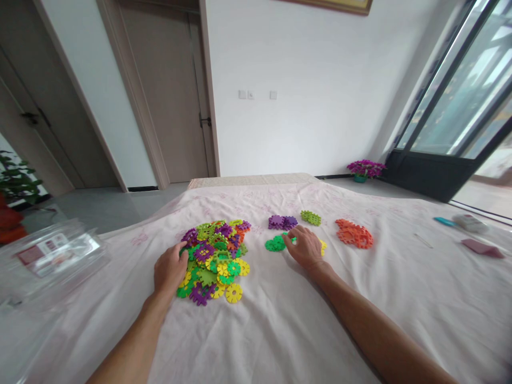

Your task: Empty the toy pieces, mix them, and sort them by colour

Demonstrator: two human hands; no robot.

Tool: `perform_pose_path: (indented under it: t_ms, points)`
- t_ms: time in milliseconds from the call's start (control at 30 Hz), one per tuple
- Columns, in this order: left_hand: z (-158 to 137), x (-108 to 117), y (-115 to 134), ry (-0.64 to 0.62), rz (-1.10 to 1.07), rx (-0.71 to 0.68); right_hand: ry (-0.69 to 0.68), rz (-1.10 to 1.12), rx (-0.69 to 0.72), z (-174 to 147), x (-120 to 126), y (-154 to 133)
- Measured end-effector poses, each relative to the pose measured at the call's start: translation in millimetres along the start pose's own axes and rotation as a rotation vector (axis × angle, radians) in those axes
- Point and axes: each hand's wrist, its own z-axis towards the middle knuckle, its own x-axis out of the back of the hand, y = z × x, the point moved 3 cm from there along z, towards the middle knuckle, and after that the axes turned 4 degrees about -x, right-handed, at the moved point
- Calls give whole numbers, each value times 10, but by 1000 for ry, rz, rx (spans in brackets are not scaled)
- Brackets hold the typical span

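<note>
A heap of mixed plastic snap-together pieces [207, 276] in green, yellow, purple and orange lies in front of me. My left hand [170, 268] rests at its left side, thumb and forefinger apart; its other fingers are partly hidden. Further right, my right hand [306, 249] reaches over a small group of green notched discs [275, 244], with a bit of green between thumb and fingers. Yellow pieces [323, 247] show partly from behind this hand. Just beyond are purple pieces [282, 222] and light green pieces [311, 217]. Orange pieces [354, 233] form a pile to the right.
A pale cloth [256, 341] with wrinkles covers the surface. Clear plastic boxes [52, 256] stand at the left edge. On the far right lie a pink block [482, 248], a pale packet [470, 223] and a blue item [443, 221].
</note>
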Motion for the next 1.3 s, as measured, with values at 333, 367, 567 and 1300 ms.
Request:
perform_pose_path:
  t_ms: [333, 367, 567, 1300]
  points:
    - [-5, 2, 0, 9, 5, -4, -226, 292, 425, -219, 34, -569]
    - [-6, 2, -1, 10, 2, -5, -266, 312, 466, -255, 28, -638]
    - [-3, 4, 4, 4, -11, -8, -445, 355, 664, -441, 34, -945]
    - [-2, 14, 13, -15, 12, 8, -418, 366, 611, -356, -42, -838]
